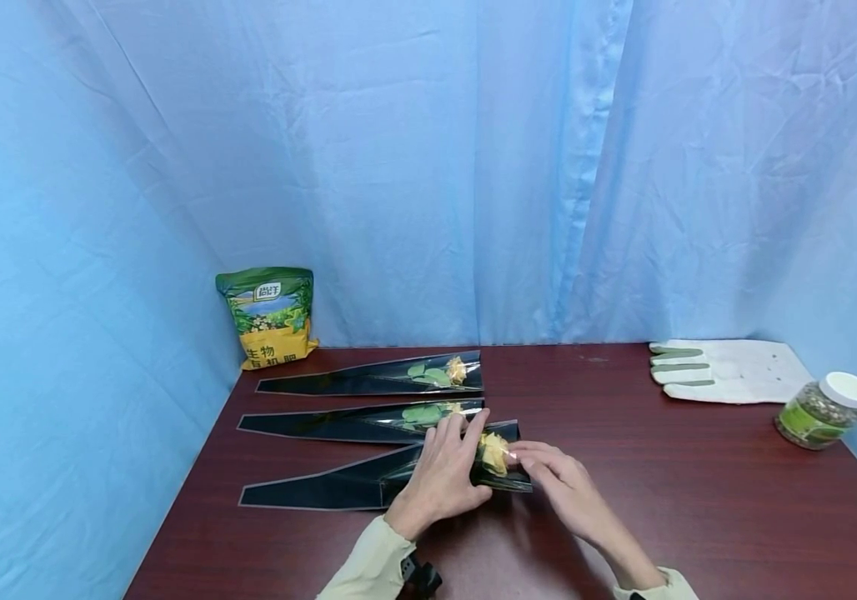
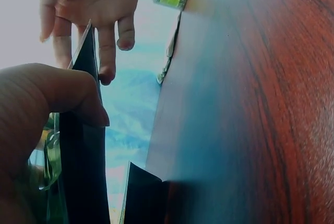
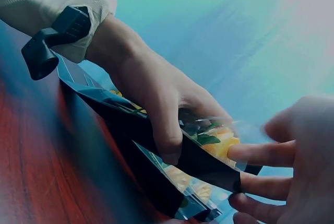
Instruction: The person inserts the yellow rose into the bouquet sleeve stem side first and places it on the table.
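My left hand [image 1: 439, 479] grips the nearest black flower sleeve [image 1: 316, 490], which has a clear front and is tilted up off the table. In the left wrist view the thumb [image 2: 83, 91] presses the sleeve's dark back [image 2: 83, 166]; its other fingers are mostly hidden. A yellow rose [image 1: 494, 454] shows at the sleeve's wide right end. Beside that end is my right hand [image 1: 567, 492], with fingers extended. In the right wrist view its fingertips reach the rose [image 3: 223, 143] and the sleeve's rim.
Two more sleeved roses, in a middle sleeve [image 1: 286, 423] and a back sleeve [image 1: 346, 382], lie behind on the dark red table [image 1: 699, 508]. A fertilizer bag [image 1: 271, 321] stands back left. White gloves [image 1: 744, 371] and a white-lidded jar [image 1: 822, 412] are at the right. Blue curtains surround the table.
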{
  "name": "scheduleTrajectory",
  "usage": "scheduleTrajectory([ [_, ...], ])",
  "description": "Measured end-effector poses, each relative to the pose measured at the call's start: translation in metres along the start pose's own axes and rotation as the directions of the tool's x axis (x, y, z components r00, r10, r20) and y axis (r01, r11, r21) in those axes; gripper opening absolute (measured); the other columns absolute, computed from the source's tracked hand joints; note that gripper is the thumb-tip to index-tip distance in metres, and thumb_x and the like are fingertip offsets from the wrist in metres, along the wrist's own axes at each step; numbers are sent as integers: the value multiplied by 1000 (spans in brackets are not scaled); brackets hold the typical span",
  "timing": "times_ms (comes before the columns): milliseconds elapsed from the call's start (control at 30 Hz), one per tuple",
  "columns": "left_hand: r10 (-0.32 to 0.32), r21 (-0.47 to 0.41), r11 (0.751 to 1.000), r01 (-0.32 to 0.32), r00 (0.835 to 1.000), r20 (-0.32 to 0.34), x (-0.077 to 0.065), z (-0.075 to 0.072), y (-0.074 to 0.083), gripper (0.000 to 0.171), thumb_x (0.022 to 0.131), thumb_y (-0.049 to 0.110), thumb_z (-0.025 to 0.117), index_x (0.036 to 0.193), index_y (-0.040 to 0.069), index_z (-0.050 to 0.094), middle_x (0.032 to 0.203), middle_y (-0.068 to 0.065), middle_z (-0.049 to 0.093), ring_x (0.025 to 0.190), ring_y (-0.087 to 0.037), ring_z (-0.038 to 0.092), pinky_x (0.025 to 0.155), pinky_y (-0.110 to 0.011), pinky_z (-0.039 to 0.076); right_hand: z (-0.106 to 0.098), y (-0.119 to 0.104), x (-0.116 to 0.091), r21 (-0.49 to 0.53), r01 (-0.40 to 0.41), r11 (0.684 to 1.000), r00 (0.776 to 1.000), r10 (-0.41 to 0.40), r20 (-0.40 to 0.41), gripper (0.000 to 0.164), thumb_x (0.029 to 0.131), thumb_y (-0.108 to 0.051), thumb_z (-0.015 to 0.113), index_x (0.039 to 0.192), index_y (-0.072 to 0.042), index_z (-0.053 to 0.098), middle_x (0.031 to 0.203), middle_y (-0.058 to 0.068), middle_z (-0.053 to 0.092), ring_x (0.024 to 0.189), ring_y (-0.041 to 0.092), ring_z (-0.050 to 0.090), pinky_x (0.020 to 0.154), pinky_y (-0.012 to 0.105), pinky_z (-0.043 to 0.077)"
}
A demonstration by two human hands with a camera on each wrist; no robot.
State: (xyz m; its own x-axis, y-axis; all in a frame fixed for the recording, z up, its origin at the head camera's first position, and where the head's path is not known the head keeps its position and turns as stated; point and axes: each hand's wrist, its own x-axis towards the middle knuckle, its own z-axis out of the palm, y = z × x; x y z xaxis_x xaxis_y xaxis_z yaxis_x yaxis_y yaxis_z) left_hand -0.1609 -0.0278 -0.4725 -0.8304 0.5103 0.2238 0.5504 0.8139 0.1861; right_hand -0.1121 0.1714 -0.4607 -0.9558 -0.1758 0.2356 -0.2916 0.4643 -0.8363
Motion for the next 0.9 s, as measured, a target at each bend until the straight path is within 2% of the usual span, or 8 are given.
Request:
scheduleTrajectory([
  [100,-3,-1,1000,3,1000,6,0,0,-1,106,70,45,86,157,17,31,123,-5,53,105,-19,48,82,-29,36,2,-2,-1,18,-29,999,999,29,19,29,103,-17,49,114,-14,76,127,5,69,116,6,62,95,23,49],
  [233,2,3,1000,-2,1000,11,-1,0,-1,105,71,45,86,157,17,31,124,-6,53,105,-19,48,83,-30,37,7,-3,0,8,-106,994,994,106,29,25,96,-26,65,115,-13,76,128,5,68,107,1,60,83,22,51],
  [333,7,11,1000,-8,1000,19,-1,0,-2,105,71,46,85,157,17,31,123,-5,53,103,-18,48,82,-30,37,11,0,1,-2,-80,997,996,80,-25,19,90,-21,73,106,-13,78,122,7,71,99,-4,61,75,21,52],
  [467,13,11,1000,-13,999,48,0,-1,-4,107,71,46,85,158,18,29,119,-4,51,102,-17,47,82,-29,35,12,4,1,5,-23,1000,995,23,-101,8,88,-12,73,92,-13,80,113,10,75,88,-8,62,68,21,54],
  [600,20,-4,1000,-20,997,71,-1,-1,-8,109,71,43,87,158,19,27,121,-4,50,107,-18,48,86,-32,38,9,5,2,28,-29,999,991,32,-129,6,88,-10,74,87,-12,79,109,10,76,86,-10,62,69,21,54],
  [900,15,6,1000,-15,995,99,-13,-1,-25,108,70,38,89,157,21,28,125,-4,54,110,-19,52,88,-36,42,-8,5,3,177,-79,981,994,91,-61,8,91,-9,70,89,-5,77,114,19,74,98,-8,64,76,19,52],
])
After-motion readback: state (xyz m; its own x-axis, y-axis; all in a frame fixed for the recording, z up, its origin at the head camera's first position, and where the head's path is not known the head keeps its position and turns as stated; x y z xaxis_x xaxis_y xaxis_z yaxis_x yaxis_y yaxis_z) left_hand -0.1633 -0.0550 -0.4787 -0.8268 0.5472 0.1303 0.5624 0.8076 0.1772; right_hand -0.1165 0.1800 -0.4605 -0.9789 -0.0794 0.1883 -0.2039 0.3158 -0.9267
